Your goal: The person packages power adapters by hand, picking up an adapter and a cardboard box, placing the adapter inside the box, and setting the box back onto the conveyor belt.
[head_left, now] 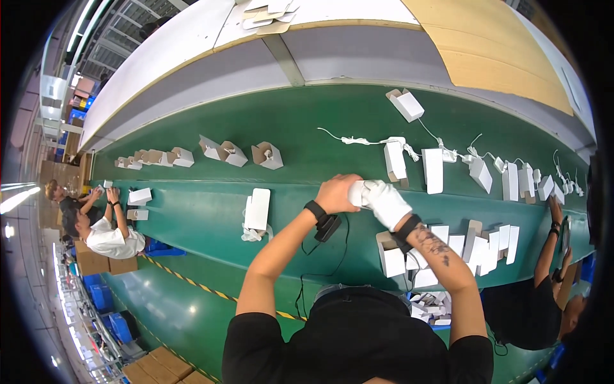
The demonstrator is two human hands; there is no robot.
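Observation:
Over the green work surface (300, 192), my two hands meet in front of my body. My bare left hand (338, 194) is closed round one side of a small white piece (355, 194); its kind I cannot make out, since the fingers cover much of it. My right hand (386, 203), in a white glove, grips the same piece from the other side. To the left of my left hand lies a white carton (258, 208) with a bundled white cable (253, 232) beside it. Below my right wrist stand several open white cartons (391, 259).
White adapters with cables (358, 141) and cartons (433, 170) line the belt to the right. More open cartons (267, 155) sit at far left. Co-workers work at left (115, 237) and right (524, 310). A blue bin of white pieces (432, 308) is below.

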